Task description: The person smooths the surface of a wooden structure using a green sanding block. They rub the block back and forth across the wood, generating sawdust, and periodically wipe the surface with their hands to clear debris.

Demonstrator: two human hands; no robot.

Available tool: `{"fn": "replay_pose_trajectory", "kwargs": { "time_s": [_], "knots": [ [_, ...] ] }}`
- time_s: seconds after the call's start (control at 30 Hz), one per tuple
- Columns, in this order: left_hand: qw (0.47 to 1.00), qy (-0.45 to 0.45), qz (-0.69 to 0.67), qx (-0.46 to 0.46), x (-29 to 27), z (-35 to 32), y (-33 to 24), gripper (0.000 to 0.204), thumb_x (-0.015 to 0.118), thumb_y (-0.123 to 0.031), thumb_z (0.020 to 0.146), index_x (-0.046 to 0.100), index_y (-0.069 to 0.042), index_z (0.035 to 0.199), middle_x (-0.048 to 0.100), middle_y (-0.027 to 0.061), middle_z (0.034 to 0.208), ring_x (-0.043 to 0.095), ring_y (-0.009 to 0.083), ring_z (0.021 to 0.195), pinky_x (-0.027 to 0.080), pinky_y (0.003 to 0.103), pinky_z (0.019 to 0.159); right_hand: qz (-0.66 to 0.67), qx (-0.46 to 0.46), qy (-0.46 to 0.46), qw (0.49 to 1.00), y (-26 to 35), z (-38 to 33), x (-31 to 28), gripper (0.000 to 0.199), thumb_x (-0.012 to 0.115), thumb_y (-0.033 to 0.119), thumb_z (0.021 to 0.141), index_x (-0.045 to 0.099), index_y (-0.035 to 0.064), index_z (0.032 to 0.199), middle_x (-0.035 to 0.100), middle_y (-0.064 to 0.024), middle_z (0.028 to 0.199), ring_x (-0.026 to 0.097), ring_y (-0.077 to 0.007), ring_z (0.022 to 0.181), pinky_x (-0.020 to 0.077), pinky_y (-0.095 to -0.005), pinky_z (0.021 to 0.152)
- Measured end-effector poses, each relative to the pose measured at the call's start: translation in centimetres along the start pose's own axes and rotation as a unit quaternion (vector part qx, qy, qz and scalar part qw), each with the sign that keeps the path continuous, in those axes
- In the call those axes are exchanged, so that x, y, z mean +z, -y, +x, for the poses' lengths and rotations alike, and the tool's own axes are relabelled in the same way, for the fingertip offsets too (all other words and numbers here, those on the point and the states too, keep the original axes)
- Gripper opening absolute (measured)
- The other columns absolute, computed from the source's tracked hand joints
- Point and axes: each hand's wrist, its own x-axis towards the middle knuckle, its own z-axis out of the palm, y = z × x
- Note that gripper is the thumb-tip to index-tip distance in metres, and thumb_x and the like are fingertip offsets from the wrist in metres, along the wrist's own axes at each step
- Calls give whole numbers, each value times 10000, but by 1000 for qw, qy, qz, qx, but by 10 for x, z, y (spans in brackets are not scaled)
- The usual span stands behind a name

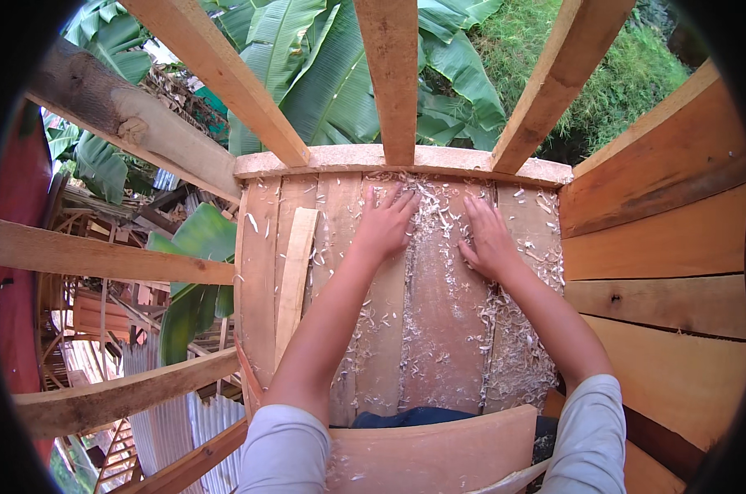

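bare hands both reach over the planks, palms down and unclenched: the left hand (pixel 387 224) has its fingers splayed toward the far edge and grasps nothing that shows, while the right hand (pixel 490 239), fingers loosely bent and thumb turned inward, likewise appears to grip nothing, though its underside is hidden. from the left, grey corrugated metal sheets (pixel 142 380) stand outside beyond squared light-brown wooden bars (pixel 118 257). a loose, pale, narrow wooden strip (pixel 297 267) lies lengthwise on the flat pinkish-brown plank deck (pixel 447 329), left of the left forearm. the thin, curled, cream wood shavings (pixel 432 216) lie thickest between the two hands, up against the pale raised wooden rail (pixel 340 158) at the far edge, with more scattered down the deck and piled toward its right side. farther right rises a wall of broad orange-brown boards (pixel 669 255). the step in hand looks like moving shavings across the deck with bare palms. from this pose, a next stroke would call for hands kept low and flat, fingers together to catch the small curls, and light pressure in case of splinters.
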Motion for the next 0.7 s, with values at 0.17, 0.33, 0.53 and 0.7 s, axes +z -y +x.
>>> {"fn": "replay_pose_trajectory", "kwargs": {
  "time_s": [0.17,0.33,0.53,0.7],
  "knots": [
    [997,11,-27,-66,-25,14,-28,442,607,-186,874,574,-120,1310,575,88,1364,458,248,1357,245,567,1168,-67,2,-9,998,-14,-40,17,686,529,449,949,367,47,1481,382,-198,1521,323,-333,1446,167,-499,1216],
    [998,37,21,43,-14,-9,-12,429,599,-191,884,571,-110,1304,630,105,1267,455,270,1359,226,539,1183,-41,7,-34,999,-10,-36,12,698,539,509,936,420,50,1448,406,-174,1517,349,-301,1440,168,-497,1217],
    [999,-15,29,6,-9,-9,-22,460,567,-234,912,525,-67,1338,565,98,1366,387,296,1415,168,569,1194,-15,26,-40,999,-10,-38,14,713,533,548,929,419,87,1462,416,-157,1518,354,-280,1441,172,-482,1222],
    [997,-18,-71,-11,-18,2,-31,521,548,-333,933,498,-63,1375,491,155,1443,289,305,1475,132,590,1193,-22,35,-41,998,-12,-39,16,707,525,563,929,428,105,1459,415,-140,1525,354,-268,1442,161,-476,1230]
  ]
}}
